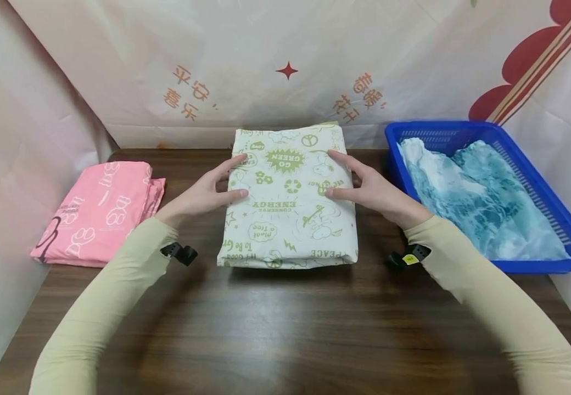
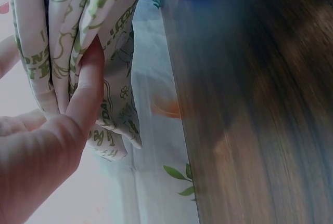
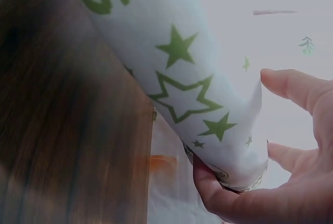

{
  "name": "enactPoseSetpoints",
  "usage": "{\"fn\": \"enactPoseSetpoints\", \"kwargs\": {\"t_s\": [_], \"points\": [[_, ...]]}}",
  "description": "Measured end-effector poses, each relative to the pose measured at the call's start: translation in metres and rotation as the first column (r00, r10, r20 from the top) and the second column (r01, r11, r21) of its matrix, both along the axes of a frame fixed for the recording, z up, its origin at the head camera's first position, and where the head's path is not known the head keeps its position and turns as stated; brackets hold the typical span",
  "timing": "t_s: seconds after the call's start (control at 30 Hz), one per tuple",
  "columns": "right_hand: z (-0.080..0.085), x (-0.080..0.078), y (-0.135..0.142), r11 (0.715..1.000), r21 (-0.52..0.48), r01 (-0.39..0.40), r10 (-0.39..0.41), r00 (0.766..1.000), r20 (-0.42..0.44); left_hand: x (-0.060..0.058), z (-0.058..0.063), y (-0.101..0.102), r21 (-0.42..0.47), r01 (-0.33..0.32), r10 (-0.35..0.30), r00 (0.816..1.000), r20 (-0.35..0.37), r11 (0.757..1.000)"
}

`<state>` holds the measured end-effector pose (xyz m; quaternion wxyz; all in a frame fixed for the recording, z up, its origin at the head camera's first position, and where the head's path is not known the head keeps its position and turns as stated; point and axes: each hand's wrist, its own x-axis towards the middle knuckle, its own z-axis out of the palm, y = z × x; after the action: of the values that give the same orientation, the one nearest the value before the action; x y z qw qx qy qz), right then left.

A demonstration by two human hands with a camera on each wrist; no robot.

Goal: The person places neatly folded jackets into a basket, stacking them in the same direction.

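A folded white cloth (image 1: 285, 219) with green lettering and drawings is held over the brown table, in the middle of the head view. My left hand (image 1: 201, 192) grips its left side, thumb and one finger showing on the top face. On the opposite side my right hand (image 1: 376, 195) holds it in the same way. Several stacked folds of the cloth (image 2: 117, 52) show in the left wrist view, with a finger of the left hand (image 2: 57, 141) tucked among them. In the right wrist view the right hand (image 3: 291, 198) curls around the cloth's rounded edge (image 3: 177, 94).
A folded pink cloth (image 1: 100, 214) with white drawings lies at the left of the table (image 1: 266, 334). At the right stands a blue plastic basket (image 1: 518, 267) holding a teal and white cloth (image 1: 488, 203). A printed white curtain (image 1: 246, 66) hangs behind the table.
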<state>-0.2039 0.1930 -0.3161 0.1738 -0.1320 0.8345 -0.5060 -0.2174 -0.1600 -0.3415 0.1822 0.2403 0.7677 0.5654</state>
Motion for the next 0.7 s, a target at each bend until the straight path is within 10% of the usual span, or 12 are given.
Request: {"fn": "enactPoseSetpoints", "kwargs": {"t_s": [0.7], "points": [[0.039, 0.001, 0.048, 0.99, 0.138, 0.001, 0.0, 1.0, -0.007, -0.014, 0.02, 0.053, -0.007, 0.05, -0.05, 0.998, -0.046, 0.999]]}}
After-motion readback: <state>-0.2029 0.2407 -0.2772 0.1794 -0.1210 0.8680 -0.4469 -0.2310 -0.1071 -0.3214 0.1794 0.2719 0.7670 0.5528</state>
